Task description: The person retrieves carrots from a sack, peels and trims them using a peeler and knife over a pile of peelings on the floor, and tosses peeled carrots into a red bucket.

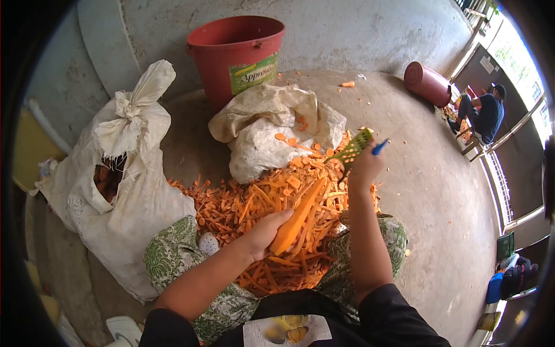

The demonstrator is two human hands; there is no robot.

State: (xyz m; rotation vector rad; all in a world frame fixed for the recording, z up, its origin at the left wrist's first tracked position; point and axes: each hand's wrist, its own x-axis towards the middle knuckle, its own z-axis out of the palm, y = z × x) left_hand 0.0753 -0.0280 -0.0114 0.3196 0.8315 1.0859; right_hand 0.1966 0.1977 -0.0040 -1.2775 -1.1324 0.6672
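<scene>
My left hand point(267, 231) is wrapped round the thick end of a large peeled orange carrot point(298, 220), whose narrow end points up and away. To its upper right, my right hand point(367, 165) grips a tool with a blue handle end point(380, 147) and a yellow-green perforated part point(354, 148). The tool is apart from the carrot. Beneath both hands lies a heap of orange strips and slices point(277, 194), between my legs in green patterned cloth.
A tied white sack point(115, 214) with a torn hole stands left. Beyond the heap are a crumpled sack point(266, 150) and a red bucket point(214, 63). Another red container point(428, 84) lies on its side near a seated person point(488, 115) at the far right.
</scene>
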